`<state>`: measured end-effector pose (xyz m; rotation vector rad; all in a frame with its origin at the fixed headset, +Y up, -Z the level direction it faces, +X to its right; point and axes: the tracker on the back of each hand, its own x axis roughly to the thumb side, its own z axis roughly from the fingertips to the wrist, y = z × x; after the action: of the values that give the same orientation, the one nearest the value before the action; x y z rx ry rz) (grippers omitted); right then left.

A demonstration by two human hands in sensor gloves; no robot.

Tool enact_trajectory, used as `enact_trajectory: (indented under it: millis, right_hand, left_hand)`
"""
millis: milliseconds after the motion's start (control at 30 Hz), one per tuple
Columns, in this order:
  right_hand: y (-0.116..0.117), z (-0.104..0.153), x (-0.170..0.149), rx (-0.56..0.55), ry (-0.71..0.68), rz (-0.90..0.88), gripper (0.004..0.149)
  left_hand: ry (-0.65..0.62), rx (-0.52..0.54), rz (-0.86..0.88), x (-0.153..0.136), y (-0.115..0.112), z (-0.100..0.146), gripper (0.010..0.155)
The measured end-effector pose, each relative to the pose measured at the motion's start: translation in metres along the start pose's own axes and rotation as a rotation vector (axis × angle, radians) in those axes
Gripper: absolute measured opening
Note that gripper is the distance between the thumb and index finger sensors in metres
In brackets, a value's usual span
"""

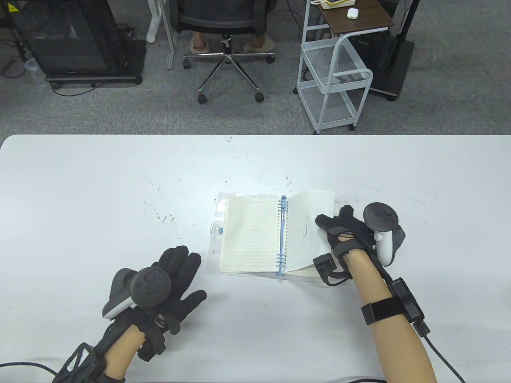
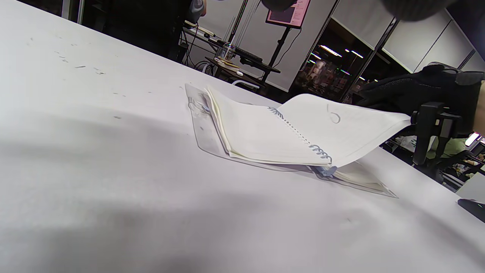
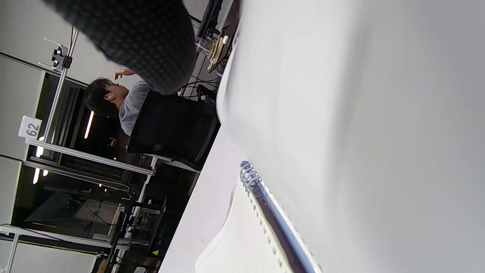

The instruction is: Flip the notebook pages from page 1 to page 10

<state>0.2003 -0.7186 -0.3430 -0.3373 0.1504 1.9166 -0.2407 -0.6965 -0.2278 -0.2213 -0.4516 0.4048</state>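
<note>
An open notebook (image 1: pixel 249 235) with a blue spiral binding (image 1: pixel 282 235) lies on the white table (image 1: pixel 100 191), a little right of its middle. My right hand (image 1: pixel 339 229) pinches the right-hand page (image 1: pixel 307 223) at its outer edge and holds it lifted off the stack. The page bears a small handwritten mark. The left wrist view shows the page (image 2: pixel 341 125) arched above the notebook (image 2: pixel 261 132), with my right hand (image 2: pixel 413 91) at its edge. The right wrist view shows the page (image 3: pixel 341 113) close up. My left hand (image 1: pixel 175 275) lies open on the table, left of the notebook and holding nothing.
A clear plastic cover (image 1: pixel 215 223) sticks out under the notebook's left side. Small dark specks (image 1: pixel 159 215) dot the table. Beyond the far edge stand an office chair (image 1: pixel 225 36), a white wire cart (image 1: pixel 335 76) and a black cabinet (image 1: pixel 76 40).
</note>
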Motion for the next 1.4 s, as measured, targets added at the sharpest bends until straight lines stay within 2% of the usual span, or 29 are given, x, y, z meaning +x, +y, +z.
enact_trajectory:
  millis: [267,400,700,1033,1400]
  right_hand:
    - [0.017,0.003,0.010,0.014,-0.044,0.033,0.071]
    - [0.030,0.002,0.024,0.021,-0.071,0.020,0.069]
    - [0.075,-0.006,0.049,0.065,-0.120,0.098,0.067]
    - [0.136,-0.023,0.045,0.132,-0.121,0.251,0.064]
    - [0.175,-0.032,0.039,0.233,-0.089,0.404,0.063]
  left_hand:
    - [-0.002,-0.005,-0.002,0.000,0.000,-0.001,0.086]
    - [-0.004,-0.005,-0.003,0.000,0.000,-0.001,0.086]
    - [-0.011,-0.003,-0.001,0.001,0.000,0.000,0.086]
    - [-0.017,0.000,0.002,0.001,0.000,0.000,0.086]
    - [-0.013,0.004,-0.004,-0.001,0.003,0.000,0.086]
